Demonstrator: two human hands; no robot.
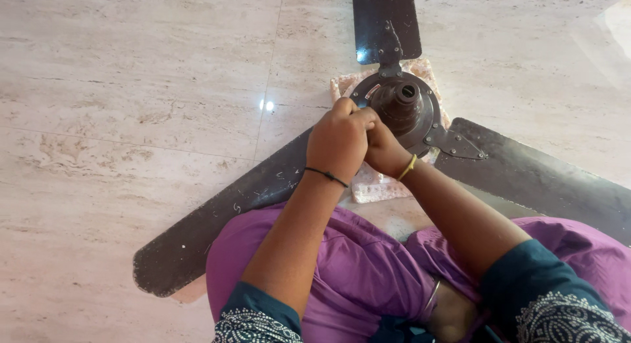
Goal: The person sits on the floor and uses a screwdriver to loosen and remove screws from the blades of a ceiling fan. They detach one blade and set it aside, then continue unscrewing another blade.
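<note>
Gripping one ceiling fan motor hub point(402, 105), two hands clenched together, left hand point(338, 144), right hand point(383, 149), three dark blades

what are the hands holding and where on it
Both hands, left hand over right hand, clasp at the near rim of the ceiling fan hub; what the fingers grip is hidden.

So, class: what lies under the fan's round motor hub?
A pale patterned cloth shows beneath the motor hub, on the marble floor. Both hands cover the hub's near edge.
</note>
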